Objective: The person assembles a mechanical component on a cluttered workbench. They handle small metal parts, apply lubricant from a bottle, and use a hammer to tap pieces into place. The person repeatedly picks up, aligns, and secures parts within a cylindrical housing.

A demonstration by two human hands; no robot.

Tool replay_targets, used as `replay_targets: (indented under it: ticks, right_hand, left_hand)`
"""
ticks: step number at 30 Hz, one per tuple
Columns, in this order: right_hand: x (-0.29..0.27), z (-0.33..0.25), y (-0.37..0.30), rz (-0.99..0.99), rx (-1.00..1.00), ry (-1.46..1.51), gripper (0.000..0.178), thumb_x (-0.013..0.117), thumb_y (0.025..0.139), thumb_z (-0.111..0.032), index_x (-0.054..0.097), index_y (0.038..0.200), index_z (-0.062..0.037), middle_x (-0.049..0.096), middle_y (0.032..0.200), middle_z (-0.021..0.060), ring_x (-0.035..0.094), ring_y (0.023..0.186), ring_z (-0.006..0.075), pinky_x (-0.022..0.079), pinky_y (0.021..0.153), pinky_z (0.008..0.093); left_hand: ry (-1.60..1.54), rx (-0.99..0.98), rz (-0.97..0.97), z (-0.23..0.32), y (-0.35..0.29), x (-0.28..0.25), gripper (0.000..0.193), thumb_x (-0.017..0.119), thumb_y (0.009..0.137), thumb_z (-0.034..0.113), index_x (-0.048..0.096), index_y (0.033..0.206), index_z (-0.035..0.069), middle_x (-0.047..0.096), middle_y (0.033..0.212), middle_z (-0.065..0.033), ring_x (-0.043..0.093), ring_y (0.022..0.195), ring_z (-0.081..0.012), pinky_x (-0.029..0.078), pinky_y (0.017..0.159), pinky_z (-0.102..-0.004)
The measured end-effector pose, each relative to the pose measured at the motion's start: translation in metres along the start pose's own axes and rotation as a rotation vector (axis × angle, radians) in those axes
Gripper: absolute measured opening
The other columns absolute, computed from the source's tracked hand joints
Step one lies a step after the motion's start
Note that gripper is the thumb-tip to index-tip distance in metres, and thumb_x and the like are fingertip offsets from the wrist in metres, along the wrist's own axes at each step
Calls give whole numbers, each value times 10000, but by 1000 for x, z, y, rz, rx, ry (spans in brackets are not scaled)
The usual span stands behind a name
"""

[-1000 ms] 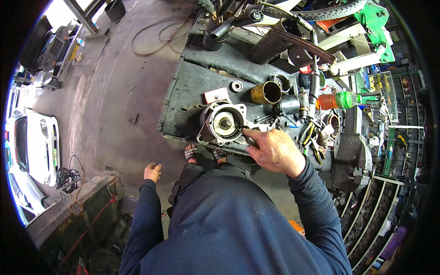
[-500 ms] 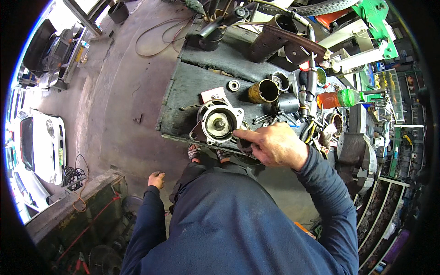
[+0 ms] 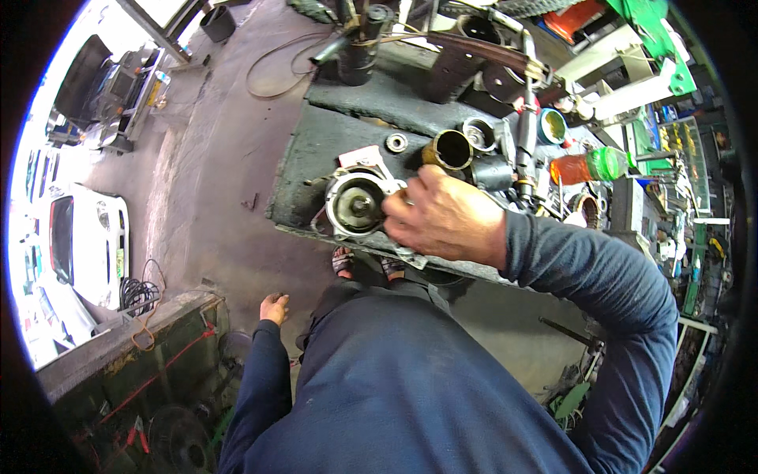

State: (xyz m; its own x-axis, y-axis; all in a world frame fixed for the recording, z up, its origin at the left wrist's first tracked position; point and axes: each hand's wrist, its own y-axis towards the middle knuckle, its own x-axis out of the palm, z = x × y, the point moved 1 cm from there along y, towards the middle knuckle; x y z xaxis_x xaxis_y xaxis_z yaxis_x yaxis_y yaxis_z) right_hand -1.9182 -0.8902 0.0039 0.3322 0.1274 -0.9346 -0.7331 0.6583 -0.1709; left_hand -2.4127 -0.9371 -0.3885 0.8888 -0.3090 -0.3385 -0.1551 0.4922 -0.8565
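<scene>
A round metal housing (image 3: 332, 204), open at the top with a stub shaft in its middle, stands near the front left of the workbench. My right hand (image 3: 446, 215) is closed at the housing's right side, its bent fingers against a flange; the fingertips are partly hidden. Down by my side, away from the bench, hangs my left hand (image 3: 274, 309). Its fingers are curled together, and what they hold, if anything, is too small to name. Behind the housing lie a small bearing ring (image 3: 396, 142) and a yellowish metal sleeve (image 3: 452, 150).
The dark workbench (image 3: 339, 130) carries a black cylinder (image 3: 493, 175), a bottle of orange liquid with a green cap (image 3: 588, 166) and several tools. A white car (image 3: 83, 245) stands at the left. A low wall (image 3: 150, 336) rises at my lower left.
My right hand has gone from pointing at the housing's rim to curling its fingers at the right side. The right elbow has swung outward. My left hand still hangs low.
</scene>
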Motion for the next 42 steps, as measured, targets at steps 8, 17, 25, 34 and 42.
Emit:
replay_targets:
  ticks: [8, 17, 25, 34, 42]
  right_hand:
    - [-28, 21, -78, 179, 489, 378, 204, 770, 804, -108, 709, 998, -110, 640, 982, 65, 688, 878, 259, 560, 767, 409]
    - [163, -101, -196, -48, 1100, 803, 553, 712, 871, -96, 632, 1418, -112, 694, 1191, 176, 738, 1008, 406, 602, 861, 511]
    - [204, -108, -181, 56, 1105, 808, 461, 722, 873, -131, 647, 1327, -96, 689, 1104, 174, 744, 970, 395, 614, 813, 504]
    - [169, -151, -223, 461, 1285, 1178, 418, 834, 840, -108, 710, 1221, 11, 751, 1123, 213, 737, 1052, 406, 589, 930, 447]
    - [184, -174, -230, 507, 1368, 1489, 399, 826, 901, -80, 703, 1267, 19, 748, 1110, 138, 711, 981, 237, 573, 866, 358]
  left_hand:
    - [-74, -51, -16, -48, -16, 11, 613, 771, 985, 281, 566, 1496, 11, 742, 1240, -109, 708, 877, -228, 577, 671, -390]
    - [883, 673, 109, -2, -62, 38, 370, 797, 912, 258, 749, 1178, 5, 780, 1093, -159, 750, 897, -322, 606, 796, -433]
    - [659, 1261, -336, 202, -233, 219, 319, 750, 958, 257, 728, 1226, 85, 727, 1056, -109, 743, 907, -326, 613, 799, -439]
    - [953, 1378, -56, 250, -234, 323, 389, 817, 906, 282, 740, 1252, 123, 706, 1095, -84, 752, 965, -367, 613, 804, -497]
    - [951, 1482, -49, 248, -229, 328, 302, 799, 901, 227, 768, 1192, 153, 703, 1078, -53, 756, 942, -332, 621, 790, -468]
